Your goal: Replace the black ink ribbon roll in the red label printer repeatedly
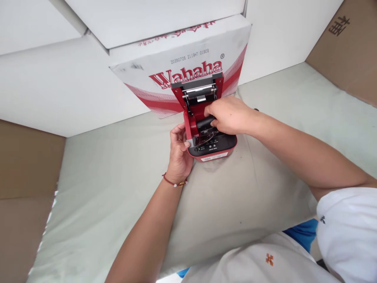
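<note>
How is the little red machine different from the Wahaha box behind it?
Size: the red machine is smaller than the Wahaha box.
Colour: the machine is red and black, while the box is mostly white with red bands.
Touch: the left hand holds the machine's side and the right hand reaches inside it; neither hand touches the box.
Both have some red and some printing on them.

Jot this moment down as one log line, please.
left hand: holding red device | right hand: inside it, at black roller | lid: raised | behind: Wahaha box
</note>
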Demonstrator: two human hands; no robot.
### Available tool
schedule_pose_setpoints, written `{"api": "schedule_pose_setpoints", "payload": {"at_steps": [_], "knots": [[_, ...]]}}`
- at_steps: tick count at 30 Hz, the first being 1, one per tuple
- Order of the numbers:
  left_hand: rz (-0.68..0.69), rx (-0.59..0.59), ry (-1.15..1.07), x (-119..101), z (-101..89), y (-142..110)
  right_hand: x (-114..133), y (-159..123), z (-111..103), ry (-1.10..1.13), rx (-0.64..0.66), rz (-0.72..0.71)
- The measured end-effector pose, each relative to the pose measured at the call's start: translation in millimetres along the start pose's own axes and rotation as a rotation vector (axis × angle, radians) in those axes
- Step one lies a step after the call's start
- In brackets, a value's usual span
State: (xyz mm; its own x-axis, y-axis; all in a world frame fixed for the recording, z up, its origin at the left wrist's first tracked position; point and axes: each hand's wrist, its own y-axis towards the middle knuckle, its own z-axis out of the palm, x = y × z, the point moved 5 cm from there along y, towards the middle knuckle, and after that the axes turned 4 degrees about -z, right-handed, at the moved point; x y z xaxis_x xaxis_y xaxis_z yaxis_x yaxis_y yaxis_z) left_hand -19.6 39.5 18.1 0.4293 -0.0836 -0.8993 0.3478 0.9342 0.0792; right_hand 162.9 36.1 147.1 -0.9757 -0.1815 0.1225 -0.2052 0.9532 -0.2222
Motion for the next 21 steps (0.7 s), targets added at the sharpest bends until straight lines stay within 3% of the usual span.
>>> {"api": "schedule_pose_setpoints", "payload": {"at_steps": [12, 17, 21], "knots": [[-0.022, -0.010, -0.040, -0.4, 2.5, 0.0, 16.3, 12.4, -4.0, -0.091, 0.050, 0.019], [-0.026, -0.007, -0.046, -1.0, 3.7, -0.8, 3.5, 10.4, 1.5, 0.104, -0.067, -0.059], [-0.025, -0.008, -0.050, -2.3, 5.2, -2.2, -6.6, -26.5, -17.3, 0.423, -0.218, -0.222]]}}
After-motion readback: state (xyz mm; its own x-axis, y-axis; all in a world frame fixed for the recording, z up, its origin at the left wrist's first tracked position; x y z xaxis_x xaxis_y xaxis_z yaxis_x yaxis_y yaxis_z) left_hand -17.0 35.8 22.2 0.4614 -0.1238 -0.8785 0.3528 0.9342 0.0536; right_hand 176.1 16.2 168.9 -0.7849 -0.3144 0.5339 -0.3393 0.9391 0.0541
